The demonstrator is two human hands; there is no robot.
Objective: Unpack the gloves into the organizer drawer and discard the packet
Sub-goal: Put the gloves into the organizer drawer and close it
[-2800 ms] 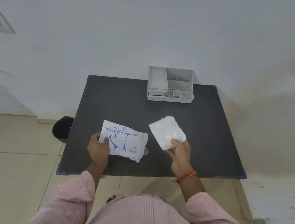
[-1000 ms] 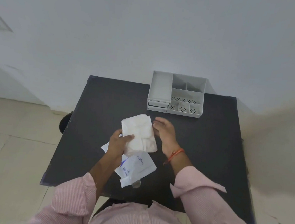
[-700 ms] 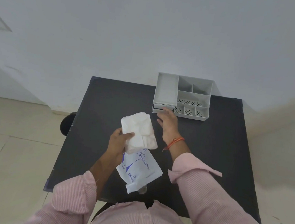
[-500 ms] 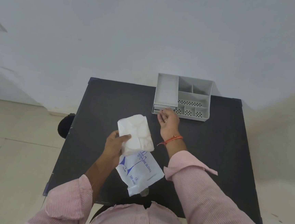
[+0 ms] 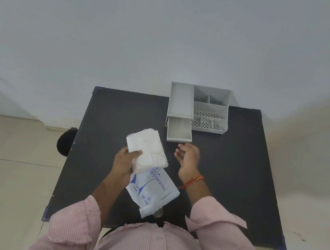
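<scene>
My left hand (image 5: 124,160) holds a folded white stack of gloves (image 5: 148,148) above the black table (image 5: 120,121), with the white blue-printed packet (image 5: 152,189) hanging below it in the same grip. My right hand (image 5: 189,156) is empty, fingers apart, just in front of the grey organizer's drawer (image 5: 179,131). That drawer is pulled out toward me and shows nothing inside. The grey organizer (image 5: 210,109) stands at the table's far edge.
A round black bin (image 5: 65,143) stands on the tiled floor just left of the table. A white wall rises behind the organizer. Bare tabletop stretches to the right of my right hand.
My right hand passed the gloves to my left hand, reached to the organizer, pulled its lower drawer out, and has now let go and drawn back slightly.
</scene>
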